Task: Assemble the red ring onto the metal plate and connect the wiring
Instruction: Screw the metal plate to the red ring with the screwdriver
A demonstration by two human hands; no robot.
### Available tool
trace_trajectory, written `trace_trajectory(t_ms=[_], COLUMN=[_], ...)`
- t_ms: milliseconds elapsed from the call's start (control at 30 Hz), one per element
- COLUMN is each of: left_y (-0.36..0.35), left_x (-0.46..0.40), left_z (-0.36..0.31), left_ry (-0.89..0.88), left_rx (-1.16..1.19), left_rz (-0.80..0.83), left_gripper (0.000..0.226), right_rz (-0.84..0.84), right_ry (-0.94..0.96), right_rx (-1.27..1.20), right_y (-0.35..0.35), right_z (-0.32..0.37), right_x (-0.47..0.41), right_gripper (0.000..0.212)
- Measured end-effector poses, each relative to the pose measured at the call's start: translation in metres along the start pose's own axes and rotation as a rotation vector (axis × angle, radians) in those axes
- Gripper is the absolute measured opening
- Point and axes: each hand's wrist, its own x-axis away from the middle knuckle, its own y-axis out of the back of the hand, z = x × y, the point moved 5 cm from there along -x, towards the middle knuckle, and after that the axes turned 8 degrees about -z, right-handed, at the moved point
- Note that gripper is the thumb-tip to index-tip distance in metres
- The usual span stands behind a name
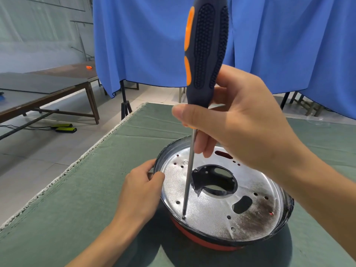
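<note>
Metal plate [210, 214] sits inside dark-rimmed housing on green mat [81, 218]; red ring [204, 242] shows under near edge, so ring appears seated. Right hand [237, 130] pinches lower handle of screwdriver [204, 53], shaft near upright, tip in small hole at plate's near-left edge; low grip likely for tip control. Left hand [138, 191] curls over housing's left rim, thumb on plate edge, probably bracing against turn. No wiring visible; screw itself hidden by tip.

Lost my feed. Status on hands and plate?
Right hand grips screwdriver, tip at metal plate near edge. Left hand holds rim. Red ring underneath. Nothing obstructing.
</note>
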Motion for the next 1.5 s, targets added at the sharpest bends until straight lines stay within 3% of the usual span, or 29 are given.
trace_trajectory(t_ms=[267,433,633,1500], left_y=[-0.001,-0.001,0.0,-0.004], left_x=[0.0,-0.001,0.0,0.0], left_z=[0.002,0.0,0.0,0.003], left_ry=[-0.006,-0.004,-0.016,0.002], left_rx=[-0.022,-0.024,-0.032,0.041], left_rz=[-0.014,-0.027,-0.018,0.025], left_gripper=[0.034,0.034,0.034,0.031], right_rz=[0.02,0.071,0.158,0.1], right_ry=[0.081,0.069,-0.127,-0.058], right_rx=[0.133,0.176,-0.064,-0.013], right_y=[-0.003,-0.008,-0.006,0.006], right_z=[0.005,0.009,-0.004,-0.002], right_x=[0.001,-0.002,-0.004,0.001], right_gripper=[0.027,0.042,0.024,0.028])
